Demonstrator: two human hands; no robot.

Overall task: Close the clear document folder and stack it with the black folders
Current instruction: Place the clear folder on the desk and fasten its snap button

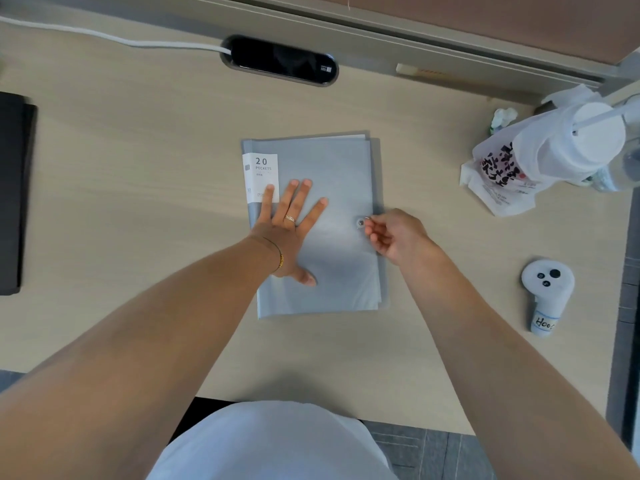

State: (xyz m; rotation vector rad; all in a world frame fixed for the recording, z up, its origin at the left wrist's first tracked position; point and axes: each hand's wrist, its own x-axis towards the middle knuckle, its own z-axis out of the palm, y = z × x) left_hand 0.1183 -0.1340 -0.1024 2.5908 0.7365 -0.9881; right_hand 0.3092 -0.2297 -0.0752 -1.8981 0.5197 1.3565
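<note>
At mid-table (pixel 138 323), the left hand (pixel 289 230) presses flat on the clear folder (pixel 332 265); the right hand (pixel 394 233) pinches near its snap (pixel 361 222). A misaligned snap could leave it unfastened.

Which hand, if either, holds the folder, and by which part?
The right hand pinches the clear folder at its snap button; the left hand only presses flat.

The folder's white label (pixel 260 176) reads "20 POCKETS"; the controller (pixel 546 299) tag, "Hoo".
</note>
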